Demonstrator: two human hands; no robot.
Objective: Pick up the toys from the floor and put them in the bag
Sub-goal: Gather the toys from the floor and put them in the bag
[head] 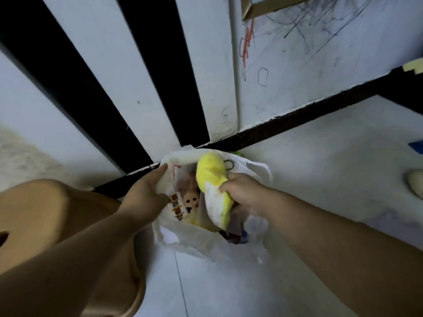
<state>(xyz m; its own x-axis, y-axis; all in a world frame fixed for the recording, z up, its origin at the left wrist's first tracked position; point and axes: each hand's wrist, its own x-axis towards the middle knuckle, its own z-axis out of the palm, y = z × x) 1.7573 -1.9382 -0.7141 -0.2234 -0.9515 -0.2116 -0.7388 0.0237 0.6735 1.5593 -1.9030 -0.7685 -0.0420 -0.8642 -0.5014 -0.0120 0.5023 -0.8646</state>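
A white plastic bag [183, 239] stands open on the pale floor by the wall corner. My left hand [146, 193] grips its left rim and holds the mouth apart. My right hand [242, 193] is shut on a yellow and white plush toy [214, 179], which hangs over the bag's mouth with a metal ring at its far end. Inside the bag lies a small doll [189, 200] with a pale face, beside a printed card and some coloured items at the right.
My knee in tan cloth [45, 207] is at the left. White and black wall panels rise behind the bag, with scribbles on the right wall. A pale object [415, 181] lies on the floor at the far right, and a blue piece [416, 146] above it.
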